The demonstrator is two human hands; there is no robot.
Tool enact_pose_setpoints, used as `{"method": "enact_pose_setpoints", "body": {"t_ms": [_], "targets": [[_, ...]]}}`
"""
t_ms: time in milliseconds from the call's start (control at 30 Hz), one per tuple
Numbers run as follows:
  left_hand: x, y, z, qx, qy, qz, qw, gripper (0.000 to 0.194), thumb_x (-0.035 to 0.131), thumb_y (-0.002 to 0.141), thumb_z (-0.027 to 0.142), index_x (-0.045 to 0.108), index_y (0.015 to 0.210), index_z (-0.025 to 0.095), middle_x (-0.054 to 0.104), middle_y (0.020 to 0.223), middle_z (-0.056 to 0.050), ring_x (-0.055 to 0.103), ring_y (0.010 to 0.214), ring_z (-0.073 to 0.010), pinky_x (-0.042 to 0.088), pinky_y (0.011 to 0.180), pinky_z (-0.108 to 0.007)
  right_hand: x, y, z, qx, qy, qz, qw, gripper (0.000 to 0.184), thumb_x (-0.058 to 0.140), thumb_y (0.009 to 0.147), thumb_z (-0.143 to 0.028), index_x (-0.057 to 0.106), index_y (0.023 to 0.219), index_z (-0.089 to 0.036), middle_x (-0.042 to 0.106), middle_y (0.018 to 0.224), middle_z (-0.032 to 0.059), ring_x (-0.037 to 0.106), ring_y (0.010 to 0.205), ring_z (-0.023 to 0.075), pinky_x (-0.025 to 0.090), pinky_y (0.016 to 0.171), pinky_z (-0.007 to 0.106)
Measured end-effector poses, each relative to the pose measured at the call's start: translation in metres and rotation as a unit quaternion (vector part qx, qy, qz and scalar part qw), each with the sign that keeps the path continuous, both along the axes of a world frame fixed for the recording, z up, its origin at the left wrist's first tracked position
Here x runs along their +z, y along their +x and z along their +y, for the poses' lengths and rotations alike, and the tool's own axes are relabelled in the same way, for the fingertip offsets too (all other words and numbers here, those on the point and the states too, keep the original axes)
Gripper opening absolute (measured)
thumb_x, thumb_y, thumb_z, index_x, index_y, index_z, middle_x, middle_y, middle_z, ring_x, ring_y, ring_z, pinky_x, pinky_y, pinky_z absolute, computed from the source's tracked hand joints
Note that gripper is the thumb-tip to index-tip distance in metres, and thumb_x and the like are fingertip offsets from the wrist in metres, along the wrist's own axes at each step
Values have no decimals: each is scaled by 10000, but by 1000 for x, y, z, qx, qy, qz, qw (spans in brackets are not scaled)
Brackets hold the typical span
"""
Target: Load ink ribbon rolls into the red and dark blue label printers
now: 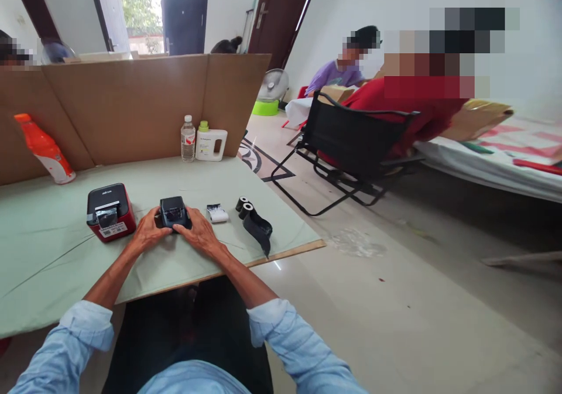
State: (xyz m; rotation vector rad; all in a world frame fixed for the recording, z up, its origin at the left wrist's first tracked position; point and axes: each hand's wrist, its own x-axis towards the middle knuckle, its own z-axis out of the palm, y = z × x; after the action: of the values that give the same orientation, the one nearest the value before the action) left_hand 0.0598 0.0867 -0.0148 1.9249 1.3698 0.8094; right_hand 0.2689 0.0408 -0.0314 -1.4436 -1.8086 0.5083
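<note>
1. Table with pale green cover [52, 303]: biggest item, front edge at the wearer's lap.
2. Brown cardboard partition [132, 107]: upright along the table's far side.
3. Black folding chair [355, 139]: on the floor to the right, person in red [439, 119] seated in it, facing away.
4. Red-and-black boxy machine [109, 204]: on the table, left of the hands. White label low on its front, dark strip at its front slot.
5. Orange bottle with white lower label [48, 151]: far left, appears tilted, near the partition.
6. White plastic jug with green cap [208, 146]: at the partition, just beside clear plastic bottle [188, 140].
7. Small black boxy device [172, 206]: above the table's near half, clamped between left hand [151, 229] and right hand [198, 230]. Thumbs on near side. Can't tell if it touches the table.
8. Black ribbon with two small rolls [258, 225]: right of the hands, tail at the table edge.
9. Small white-and-black piece [216, 213]: between right hand and ribbon, touching neither.
</note>
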Motion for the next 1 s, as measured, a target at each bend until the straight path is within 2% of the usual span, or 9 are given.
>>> {"method": "enact_pose_setpoints", "body": {"t_ms": [133,300,400,633,733,833,1000], "targets": [[2,-13,14,-33,-9,-37,999,818,836,616,258,643,1400,126,747,1317,-154,728,1133,-339,582,997,-458,-19,4,3,20,46,9,999,784,744,898,-444,435,1563,-166,600,1429,195,575,1339,339,491,1116,506],[-1,-18,18,-17,-6,-38,999,548,652,753,176,737,1294,145,768,1304,-119,710,1175,-302,547,1057,-423,-30,2,4,21,52,3,998,920,801,850,-455,370,1606,-157,564,1478,202,545,1381,364,459,1171,538],[-5,-11,21,21,3,-17,1000,411,598,818,163,779,1186,146,795,1217,-111,701,1173,-291,519,1088,-424,-29,2,5,20,47,4,999,953,825,827,-449,357,1610,-177,548,1487,189,537,1389,356,441,1193,533],[-6,7,39,109,-7,18,994,210,586,873,162,762,988,164,788,980,-84,706,973,-239,566,910,-348,-13,2,14,29,-11,-1,1000,1011,831,807,-492,306,1626,-219,537,1428,154,592,1300,342,523,1089,509],[-4,9,43,122,-33,18,992,204,588,886,167,739,1023,164,766,897,-58,696,803,-198,566,743,-291,-13,-3,15,8,-10,-9,1000,1029,825,798,-515,295,1631,-225,522,1425,150,598,1288,345,531,1076,513],[-3,10,45,124,-67,9,990,268,593,899,181,713,1137,151,749,842,-44,654,636,-168,522,582,-256,-18,-7,15,1,9,1,1000,1039,828,787,-512,293,1628,-220,493,1474,158,565,1346,349,509,1118,522],[-2,13,46,124,-100,-20,987,409,614,891,181,685,1291,136,745,788,-31,644,584,-151,492,514,-223,-26,-8,18,7,34,10,999,1100,846,770,-480,250,1650,-195,350,1651,201,397,1532,370,425,1220,538]]}}
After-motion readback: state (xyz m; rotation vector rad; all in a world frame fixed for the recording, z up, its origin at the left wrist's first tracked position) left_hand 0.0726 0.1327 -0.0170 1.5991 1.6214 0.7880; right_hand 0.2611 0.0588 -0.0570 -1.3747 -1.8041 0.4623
